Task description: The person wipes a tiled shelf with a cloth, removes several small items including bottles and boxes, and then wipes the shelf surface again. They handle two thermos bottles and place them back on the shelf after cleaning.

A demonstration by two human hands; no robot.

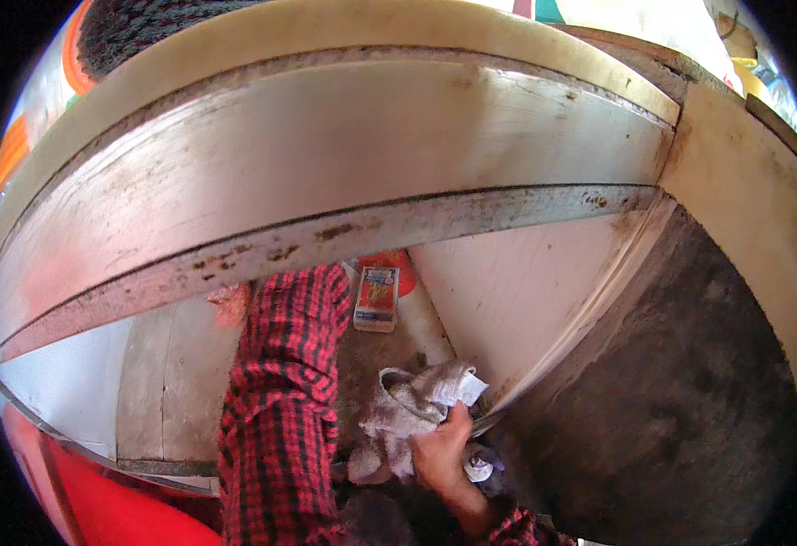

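Note:
My right hand (442,447) grips a crumpled, greyish-white cloth (402,403) at the lower middle, near the cabinet's right side panel. A small white tag or piece of paper (465,389) sticks out by the thumb. My left arm, in a red and black checked sleeve, reaches into the cabinet under its metal front rail (289,249); the left hand is hidden behind that rail. Just right of the sleeve, a small box (376,299) with a red and blue face lies on the stained cabinet floor, beside a red item (405,273).
The light side panel (528,280) bounds the opening on the right, with dark ground (651,409) beyond it. A curved-looking metal front panel (343,143) and countertop edge (371,27) lie above. A red panel (125,505) is at the lower left.

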